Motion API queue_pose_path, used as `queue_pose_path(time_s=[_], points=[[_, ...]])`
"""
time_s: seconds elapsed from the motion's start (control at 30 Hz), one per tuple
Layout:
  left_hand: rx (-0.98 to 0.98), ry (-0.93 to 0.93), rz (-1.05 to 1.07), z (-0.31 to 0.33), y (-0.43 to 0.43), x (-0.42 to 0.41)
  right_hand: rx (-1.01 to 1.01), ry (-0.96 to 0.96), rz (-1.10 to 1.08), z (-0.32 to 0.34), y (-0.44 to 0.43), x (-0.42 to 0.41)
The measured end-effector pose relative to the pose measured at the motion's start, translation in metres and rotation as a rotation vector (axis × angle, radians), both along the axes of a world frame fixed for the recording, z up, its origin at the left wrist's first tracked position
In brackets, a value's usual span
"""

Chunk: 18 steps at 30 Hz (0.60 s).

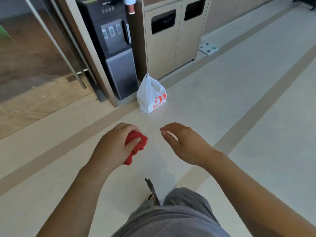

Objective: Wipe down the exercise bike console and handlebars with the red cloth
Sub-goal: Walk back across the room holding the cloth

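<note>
My left hand (pixel 116 142) grips a bunched red cloth (pixel 137 146), and a tail of the cloth hangs below my fingers. My right hand (pixel 184 142) hovers just to the right of it, fingers relaxed and slightly curved, holding nothing. Both hands are held out over a pale floor. No exercise bike, console or handlebar shows in the head view.
A white plastic bag (pixel 150 96) with orange print stands on the floor ahead. Behind it are a black water dispenser (pixel 112 45) and a beige two-slot waste cabinet (pixel 172 36). A glass door (pixel 39 53) is at left; a small white scale (pixel 208 47) lies at right.
</note>
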<state>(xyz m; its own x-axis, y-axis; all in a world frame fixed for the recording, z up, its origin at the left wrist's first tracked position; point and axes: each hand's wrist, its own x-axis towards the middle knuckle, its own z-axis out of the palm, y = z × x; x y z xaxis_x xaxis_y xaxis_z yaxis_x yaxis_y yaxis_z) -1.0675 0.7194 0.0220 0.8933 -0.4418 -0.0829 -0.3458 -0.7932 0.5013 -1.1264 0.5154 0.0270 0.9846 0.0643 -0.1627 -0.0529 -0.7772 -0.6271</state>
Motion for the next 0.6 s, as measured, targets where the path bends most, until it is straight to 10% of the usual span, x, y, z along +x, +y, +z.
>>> queue_pose_path(time_s=[0.6], points=[[0.109,0.023,-0.077,0.008,-0.245,0.402,0.049,-0.032,-0.075,-0.012,-0.225,0.411]])
